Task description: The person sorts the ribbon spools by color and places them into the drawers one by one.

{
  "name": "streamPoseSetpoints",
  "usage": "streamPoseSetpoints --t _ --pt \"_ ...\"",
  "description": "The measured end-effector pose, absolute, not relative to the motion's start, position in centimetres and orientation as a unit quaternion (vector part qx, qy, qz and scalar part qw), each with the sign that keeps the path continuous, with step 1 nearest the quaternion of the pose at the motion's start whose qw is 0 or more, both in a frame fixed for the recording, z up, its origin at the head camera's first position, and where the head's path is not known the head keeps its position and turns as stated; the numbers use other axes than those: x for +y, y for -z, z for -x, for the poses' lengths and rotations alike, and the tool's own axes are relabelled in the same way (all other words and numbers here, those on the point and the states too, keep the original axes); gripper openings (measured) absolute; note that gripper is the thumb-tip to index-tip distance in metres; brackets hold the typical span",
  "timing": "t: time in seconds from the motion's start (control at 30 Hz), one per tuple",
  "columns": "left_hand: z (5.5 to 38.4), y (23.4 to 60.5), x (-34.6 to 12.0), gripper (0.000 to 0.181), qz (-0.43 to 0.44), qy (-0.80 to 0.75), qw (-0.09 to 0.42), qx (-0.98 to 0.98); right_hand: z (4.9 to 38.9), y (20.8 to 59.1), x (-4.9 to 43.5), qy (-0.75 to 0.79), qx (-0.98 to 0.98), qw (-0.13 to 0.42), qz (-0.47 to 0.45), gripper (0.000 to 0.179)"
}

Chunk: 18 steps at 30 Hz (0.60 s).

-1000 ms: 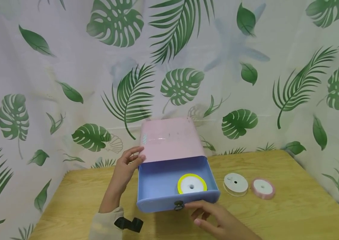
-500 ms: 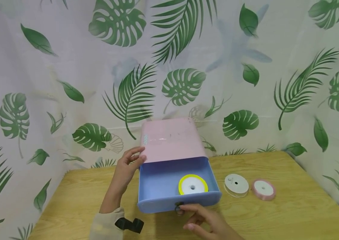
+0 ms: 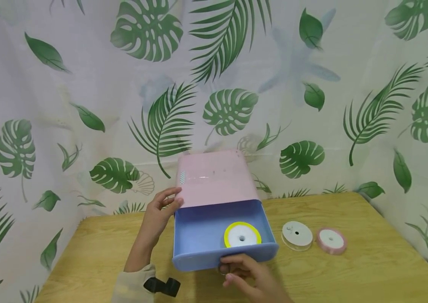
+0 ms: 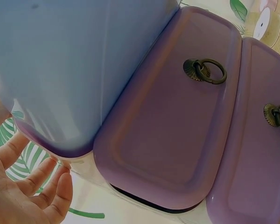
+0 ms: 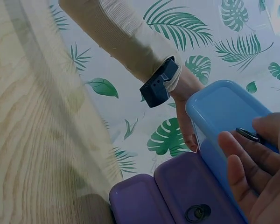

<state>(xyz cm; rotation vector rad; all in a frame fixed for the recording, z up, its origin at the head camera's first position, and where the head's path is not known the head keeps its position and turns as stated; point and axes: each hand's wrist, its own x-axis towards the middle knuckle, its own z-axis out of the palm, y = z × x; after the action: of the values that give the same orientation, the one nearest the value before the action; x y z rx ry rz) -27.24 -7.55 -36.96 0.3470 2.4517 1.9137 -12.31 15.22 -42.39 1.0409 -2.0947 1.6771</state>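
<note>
A small cabinet with a pink top stands on the table, its blue top drawer pulled out. Inside the drawer lies a yellow-rimmed white ribbon spool. My left hand rests its fingertips against the cabinet's left side, fingers loosely bent. At the drawer front, my right hand pinches the metal ring pull between thumb and fingers, as the right wrist view shows. Beneath the blue drawer, two purple drawers, an upper one and a lower one, are pushed in.
Right of the cabinet, a white spool and a pink ribbon spool lie on the wooden table. Behind hangs a leaf-patterned cloth. A black strap device sits on the left wrist.
My right hand has moved left along the drawer front and taken hold of the ring pull. The left hand, drawer and spools stay where they were.
</note>
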Motion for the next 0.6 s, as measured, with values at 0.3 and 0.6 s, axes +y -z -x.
streamPoseSetpoints --t 0.3,0.6 --pt "27.3 37.0 -7.6 0.04 -0.112 -0.61 0.005 0.784 12.5 41.5 14.7 -0.641 -0.688 0.095 -0.328 0.024" --pt "27.4 36.9 -7.6 0.039 -0.111 -0.614 0.002 0.782 13.3 40.5 14.7 -0.654 -0.686 0.086 -0.307 0.026"
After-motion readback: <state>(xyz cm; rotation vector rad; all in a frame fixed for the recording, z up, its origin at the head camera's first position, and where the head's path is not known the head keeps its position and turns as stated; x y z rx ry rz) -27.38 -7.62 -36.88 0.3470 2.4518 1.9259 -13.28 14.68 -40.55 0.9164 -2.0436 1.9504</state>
